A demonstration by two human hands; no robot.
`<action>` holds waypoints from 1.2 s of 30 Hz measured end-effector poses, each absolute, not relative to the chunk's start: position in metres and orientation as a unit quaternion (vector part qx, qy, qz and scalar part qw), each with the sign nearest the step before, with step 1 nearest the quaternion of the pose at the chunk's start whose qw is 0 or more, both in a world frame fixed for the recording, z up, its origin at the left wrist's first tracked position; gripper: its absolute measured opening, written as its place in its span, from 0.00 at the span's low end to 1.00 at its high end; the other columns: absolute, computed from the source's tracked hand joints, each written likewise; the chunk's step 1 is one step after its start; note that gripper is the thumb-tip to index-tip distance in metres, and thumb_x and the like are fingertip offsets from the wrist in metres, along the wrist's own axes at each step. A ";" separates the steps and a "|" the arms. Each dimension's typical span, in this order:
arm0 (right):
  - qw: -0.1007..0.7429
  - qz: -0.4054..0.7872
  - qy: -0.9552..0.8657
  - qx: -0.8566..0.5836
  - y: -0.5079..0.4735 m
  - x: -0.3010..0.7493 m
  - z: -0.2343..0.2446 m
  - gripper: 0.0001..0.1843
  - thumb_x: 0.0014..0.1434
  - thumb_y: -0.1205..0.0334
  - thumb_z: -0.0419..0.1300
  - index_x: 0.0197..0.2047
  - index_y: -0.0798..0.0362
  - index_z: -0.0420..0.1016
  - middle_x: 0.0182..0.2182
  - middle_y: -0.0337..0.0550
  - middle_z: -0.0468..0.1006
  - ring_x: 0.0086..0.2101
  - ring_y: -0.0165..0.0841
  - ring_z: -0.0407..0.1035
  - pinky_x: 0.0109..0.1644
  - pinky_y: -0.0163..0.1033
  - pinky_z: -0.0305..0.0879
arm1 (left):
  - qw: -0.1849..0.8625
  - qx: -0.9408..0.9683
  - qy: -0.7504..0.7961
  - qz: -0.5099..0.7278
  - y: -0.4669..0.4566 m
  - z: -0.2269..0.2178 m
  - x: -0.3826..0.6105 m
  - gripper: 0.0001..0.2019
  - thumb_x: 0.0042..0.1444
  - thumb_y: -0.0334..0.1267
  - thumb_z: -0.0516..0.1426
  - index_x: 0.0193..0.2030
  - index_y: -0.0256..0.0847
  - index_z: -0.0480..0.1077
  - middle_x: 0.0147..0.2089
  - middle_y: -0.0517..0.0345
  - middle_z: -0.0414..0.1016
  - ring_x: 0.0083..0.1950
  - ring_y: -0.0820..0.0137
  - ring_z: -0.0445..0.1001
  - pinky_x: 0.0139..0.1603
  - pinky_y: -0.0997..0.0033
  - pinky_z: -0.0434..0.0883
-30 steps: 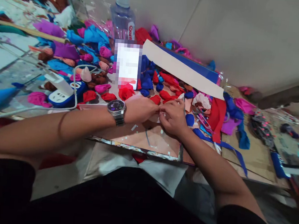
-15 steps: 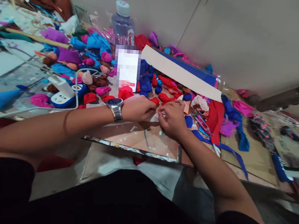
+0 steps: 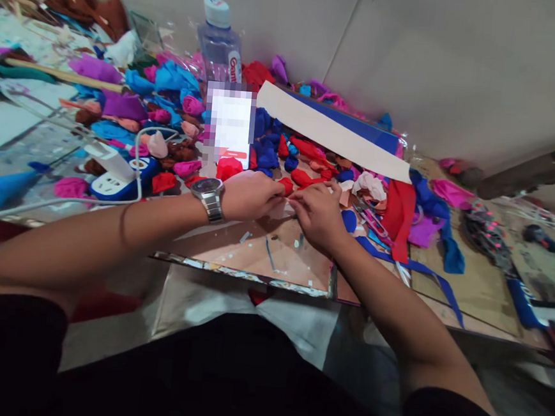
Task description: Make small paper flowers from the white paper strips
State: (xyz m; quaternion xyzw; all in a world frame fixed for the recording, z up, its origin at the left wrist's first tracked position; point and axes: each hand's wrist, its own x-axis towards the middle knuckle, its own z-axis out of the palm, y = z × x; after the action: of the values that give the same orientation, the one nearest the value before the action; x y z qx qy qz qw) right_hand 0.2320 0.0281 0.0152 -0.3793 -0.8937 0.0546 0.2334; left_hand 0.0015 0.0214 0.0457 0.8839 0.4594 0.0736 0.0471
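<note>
My left hand (image 3: 249,195), with a metal watch (image 3: 208,197) on its wrist, and my right hand (image 3: 318,212) meet fingertip to fingertip over a brown board (image 3: 255,251). Both are pinched together on a small red piece (image 3: 288,196) between them. I cannot make out what it is. Red, blue and pink rolled paper buds (image 3: 267,153) lie in a heap just beyond my fingers.
A phone (image 3: 229,127) leans upright behind the hands, with a water bottle (image 3: 218,43) beyond it. A white and blue power strip (image 3: 116,179) with a cable lies left. Scissors (image 3: 370,218), a red strip (image 3: 401,218) and blue ribbon (image 3: 411,270) lie right. A white-blue sheet (image 3: 331,132) leans by the wall.
Both hands have shifted slightly up and left in the view and stay pinched together. The view itself has drifted a little. Nothing else moved.
</note>
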 end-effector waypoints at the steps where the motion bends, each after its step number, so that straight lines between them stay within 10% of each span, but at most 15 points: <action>1: 0.234 0.057 -0.893 -0.380 0.028 0.232 0.015 0.11 0.75 0.55 0.57 0.49 0.47 0.79 0.47 0.43 0.87 0.51 0.43 0.73 0.66 0.56 0.45 | 0.047 0.883 0.461 0.074 0.021 0.045 0.002 0.21 0.74 0.48 0.48 0.45 0.40 0.80 0.37 0.50 0.81 0.34 0.63 0.75 0.33 0.65 0.53; 36: 0.255 0.076 -0.894 -0.359 0.023 0.229 0.015 0.09 0.72 0.57 0.59 0.44 0.48 0.79 0.41 0.42 0.85 0.48 0.41 0.72 0.66 0.55 0.46 | 0.053 0.884 0.457 0.081 0.015 0.047 0.002 0.22 0.69 0.53 0.53 0.36 0.41 0.81 0.32 0.48 0.80 0.32 0.62 0.74 0.33 0.64 0.56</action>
State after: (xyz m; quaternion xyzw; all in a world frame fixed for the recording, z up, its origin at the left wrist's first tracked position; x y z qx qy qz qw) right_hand 0.2290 0.0226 0.0150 -0.3593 -0.8944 0.0761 0.2555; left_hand 0.0023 0.0150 0.0474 0.8840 0.4574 0.0807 0.0535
